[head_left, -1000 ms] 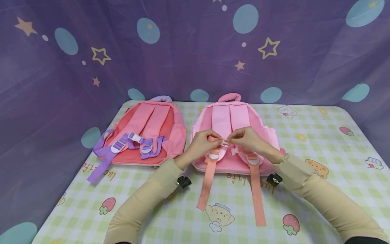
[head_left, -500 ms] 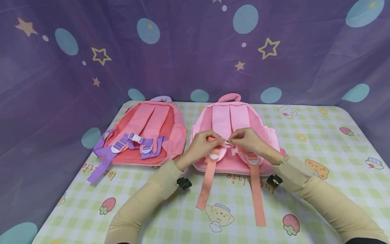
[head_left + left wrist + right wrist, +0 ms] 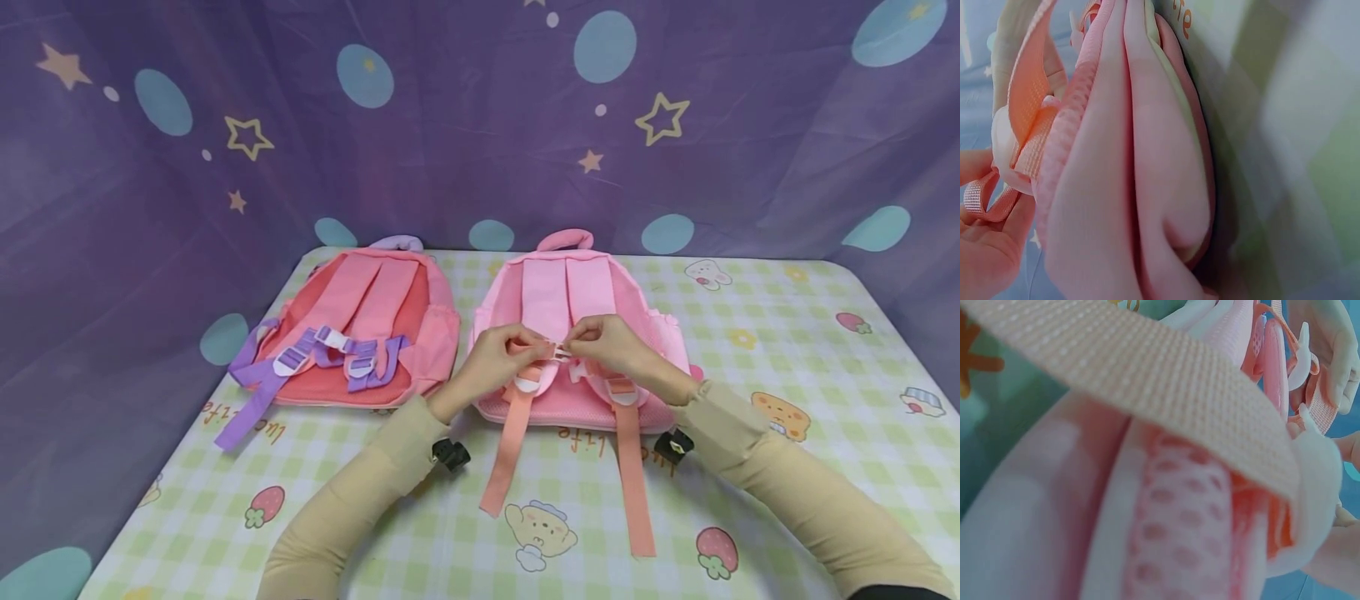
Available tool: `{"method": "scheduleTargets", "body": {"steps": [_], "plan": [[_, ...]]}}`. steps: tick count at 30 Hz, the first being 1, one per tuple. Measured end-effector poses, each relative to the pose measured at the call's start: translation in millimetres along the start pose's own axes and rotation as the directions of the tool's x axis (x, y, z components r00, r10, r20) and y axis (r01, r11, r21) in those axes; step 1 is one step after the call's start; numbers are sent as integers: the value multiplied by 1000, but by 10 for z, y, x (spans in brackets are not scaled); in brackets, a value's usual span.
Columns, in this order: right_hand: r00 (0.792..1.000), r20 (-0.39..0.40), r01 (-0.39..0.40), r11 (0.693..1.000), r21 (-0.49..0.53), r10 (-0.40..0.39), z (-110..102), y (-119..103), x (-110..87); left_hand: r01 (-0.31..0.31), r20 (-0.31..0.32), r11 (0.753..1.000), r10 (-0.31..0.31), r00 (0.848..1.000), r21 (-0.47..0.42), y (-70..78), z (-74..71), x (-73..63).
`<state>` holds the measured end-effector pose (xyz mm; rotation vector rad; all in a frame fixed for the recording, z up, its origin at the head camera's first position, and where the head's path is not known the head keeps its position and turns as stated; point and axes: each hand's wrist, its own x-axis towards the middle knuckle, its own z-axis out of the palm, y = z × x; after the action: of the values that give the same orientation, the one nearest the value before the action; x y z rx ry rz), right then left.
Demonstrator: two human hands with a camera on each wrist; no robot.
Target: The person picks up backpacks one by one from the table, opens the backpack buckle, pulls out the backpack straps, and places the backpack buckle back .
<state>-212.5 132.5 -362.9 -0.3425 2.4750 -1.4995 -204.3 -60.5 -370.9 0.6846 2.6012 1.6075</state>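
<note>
A light pink backpack (image 3: pixel 498 292) lies on the table with its shoulder straps up. Over its lower back my left hand (image 3: pixel 501 360) pinches a short orange webbing strap (image 3: pixel 988 203) with a whitish plastic buckle piece (image 3: pixel 559 353) at its end. My right hand (image 3: pixel 617 343) has thumb and fingertips pinched together at the right side of that piece; its fingertips partly hide the contact. Just below, another pale buckle piece (image 3: pixel 576 372) shows against the backpack. Long orange strap tails (image 3: pixel 506 454) hang toward the front edge from white adjusters.
To the left lies a coral backpack (image 3: pixel 442 346) with purple straps, its white buckle (image 3: pixel 334 339) fastened. A checked cloth with cartoon prints covers the table (image 3: pixel 795 350). A purple starry curtain (image 3: pixel 480 150) rises behind. Each wrist wears a small black device (image 3: pixel 450 455).
The buckle piece has shifted slightly right between my hands. My left wrist has moved a touch left and down, and the left orange strap tail swung a little left. Both backpacks stay put.
</note>
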Motion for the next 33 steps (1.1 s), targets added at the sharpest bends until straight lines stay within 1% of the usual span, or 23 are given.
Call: {"method": "scheduleTargets", "body": {"steps": [5, 11, 16, 20, 23, 28, 33], "plan": [[1000, 10, -24, 999, 25, 24, 8, 10, 11, -16, 23, 1000, 16, 1000, -14, -19, -14, -4], [999, 13, -42, 997, 60, 42, 20, 13, 6, 12, 68, 999, -9, 998, -49, -56, -31, 0], [999, 17, -44, 997, 67, 43, 15, 25, 3, 30, 109, 992, -16, 994, -125, -60, -51, -2], [999, 29, -48, 998, 50, 46, 9, 50, 11, 39, 135, 984, -16, 991, -174, 66, -99, -54], [998, 37, -49, 997, 53, 47, 8, 58, 17, 40, 142, 984, -16, 990, -171, 165, -132, -94], [998, 42, -41, 996, 74, 38, 7, 55, 19, 43, 147, 985, -18, 989, -168, 197, -146, -106], [999, 44, -34, 995, 97, 30, -5, 56, 14, 23, 144, 988, -1, 990, -152, 185, -152, -105]]}}
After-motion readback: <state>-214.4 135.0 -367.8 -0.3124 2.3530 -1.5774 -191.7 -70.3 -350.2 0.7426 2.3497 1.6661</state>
